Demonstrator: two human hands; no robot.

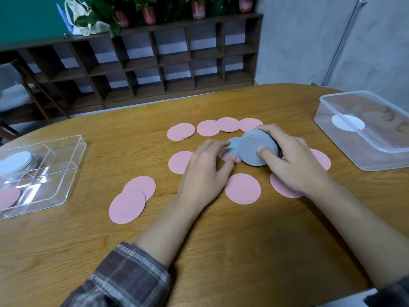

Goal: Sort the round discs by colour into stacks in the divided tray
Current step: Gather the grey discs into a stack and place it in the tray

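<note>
The right hand (294,160) holds a stack of grey discs (259,149) tilted up on its edge near the middle of the table (221,240), fingers curled around the rim and the thumb pressed flat on the front face. The left hand (205,171) has its fingers closed narrowly on one more grey disc (234,146), which touches the left edge of the stack. I think the main risk is that the stack fans out or slips, because it is held only at the rim and by the thumb; if the pressure goes loose while the new disc is pushed in, the thin discs could slide apart and fall among the pink discs (242,189) that lie scattered around both hands. A second risk is that a pink disc under the left fingertips is picked up together with the grey one, and so the colours get mixed. The divided tray (66,173) stands well apart at the left, so the carry over the table is long for a loose stack. The tray is cut off by the left edge; it shows a pale stack in a far compartment and pink discs in a near one, but how many I cannot tell. The clear box (363,134) at the right holds something white and round. How thick the grey stack is stays hidden behind the right hand, and two pink discs are partly covered by it.
</note>
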